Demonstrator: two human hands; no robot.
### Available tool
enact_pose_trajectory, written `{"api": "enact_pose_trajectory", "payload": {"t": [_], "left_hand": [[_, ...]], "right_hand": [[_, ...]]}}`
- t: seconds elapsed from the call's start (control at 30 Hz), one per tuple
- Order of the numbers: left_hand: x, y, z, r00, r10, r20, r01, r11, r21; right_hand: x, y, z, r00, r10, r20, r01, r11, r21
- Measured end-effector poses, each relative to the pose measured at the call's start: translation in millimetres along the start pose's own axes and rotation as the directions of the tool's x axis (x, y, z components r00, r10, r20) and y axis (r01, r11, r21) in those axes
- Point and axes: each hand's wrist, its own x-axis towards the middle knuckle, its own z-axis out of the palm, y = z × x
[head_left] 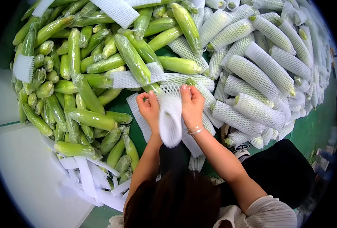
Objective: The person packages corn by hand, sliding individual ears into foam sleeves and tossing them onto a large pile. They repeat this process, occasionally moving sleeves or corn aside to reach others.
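Between my two hands a white foam net sleeve (pixel 170 121) is stretched at its upper rim and hangs down toward me. My left hand (pixel 149 108) pinches the rim's left side, and my right hand (pixel 192 104), with a bracelet at the wrist, pinches the right side. Just above the rim lies a green, film-wrapped vegetable (pixel 132 59), its lower end close to the sleeve's opening. Whether that end is inside the sleeve I cannot tell. Another flat foam sleeve (pixel 138 77) lies across the vegetables just above my left hand.
Film-wrapped green vegetables (pixel 88 117) are heaped on the left. On the right is a large pile of vegetables in white net sleeves (pixel 252 74). Loose white foam pieces (pixel 86 176) lie at the lower left, and a black rounded object (pixel 282 171) is at the lower right.
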Motion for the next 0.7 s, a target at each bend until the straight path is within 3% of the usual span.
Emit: {"api": "enact_pose_trajectory", "payload": {"t": [0.03, 0.07, 0.1, 0.2, 0.23, 0.27, 0.3, 0.33, 0.37, 0.43, 0.47, 0.5, 0.53, 0.57, 0.63, 0.67, 0.7], "left_hand": [[3, 3, 5, 0.999, -0.022, -0.038, 0.021, 1.0, -0.011], [9, -4, 9, 0.999, 0.007, -0.042, -0.013, 0.99, -0.137], [10, 6, -4, 0.996, 0.009, -0.092, -0.009, 1.0, -0.001], [14, 1, 4, 0.994, 0.048, -0.097, -0.05, 0.999, -0.015], [12, -4, 9, 0.981, 0.17, -0.096, -0.164, 0.984, 0.063], [13, -8, 13, 0.953, 0.29, -0.089, -0.277, 0.951, 0.137], [16, -42, 1, 0.978, 0.188, -0.09, -0.176, 0.976, 0.127], [12, -37, 9, 0.969, 0.22, -0.109, -0.198, 0.963, 0.185], [7, -30, 16, 0.961, 0.25, -0.12, -0.215, 0.945, 0.248], [1, -44, 6, 0.966, 0.245, -0.076, -0.212, 0.929, 0.303], [0, -52, -4, 0.968, 0.251, -0.032, -0.222, 0.903, 0.367], [-6, -81, -25, 0.833, 0.548, 0.077, -0.483, 0.652, 0.584], [-24, -33, -27, 0.988, 0.112, -0.103, -0.081, 0.961, 0.266], [-41, 19, -29, 0.92, -0.38, -0.098, 0.366, 0.921, -0.132], [-58, 18, -71, 0.911, -0.405, 0.079, 0.411, 0.874, -0.259], [-53, -1, -91, 0.7, -0.712, 0.052, 0.69, 0.655, -0.307], [-55, -5, -95, 0.701, -0.712, 0.048, 0.688, 0.657, -0.309]], "right_hand": [[5, 4, 2, 0.999, 0.021, -0.026, -0.021, 0.999, -0.027], [12, 7, 5, 0.998, 0.038, -0.054, -0.041, 0.998, -0.048], [1, 15, 18, 0.996, 0.075, -0.053, -0.075, 0.997, -0.005], [19, 22, 15, 0.995, 0.094, 0.018, -0.091, 0.987, -0.132], [17, 6, 13, 0.996, 0.084, 0.019, -0.081, 0.987, -0.137], [11, -11, 8, 0.974, 0.227, 0.01, -0.227, 0.973, -0.032], [3, -22, 4, 0.928, 0.373, 0.018, -0.373, 0.925, 0.069], [-4, -12, 1, 0.964, 0.268, 0.01, -0.266, 0.954, 0.136], [-10, -3, -1, 0.963, 0.268, 0.004, -0.266, 0.955, 0.129], [-19, -4, 1, 0.917, 0.386, -0.102, -0.338, 0.886, 0.318], [-24, -9, 6, 0.901, 0.428, -0.068, -0.377, 0.851, 0.365], [-32, -22, 7, 0.903, 0.425, -0.061, -0.376, 0.853, 0.363], [-46, -35, 5, 0.9, 0.434, 0.029, -0.432, 0.884, 0.179], [-61, -40, 2, 0.881, 0.458, 0.114, -0.46, 0.888, -0.013], [-89, -21, -1, 0.96, 0.238, 0.147, -0.221, 0.967, -0.124], [-97, -12, 1, 0.959, 0.258, 0.114, -0.244, 0.961, -0.129], [-101, -11, 5, 0.958, 0.274, 0.083, -0.262, 0.956, -0.135]]}}
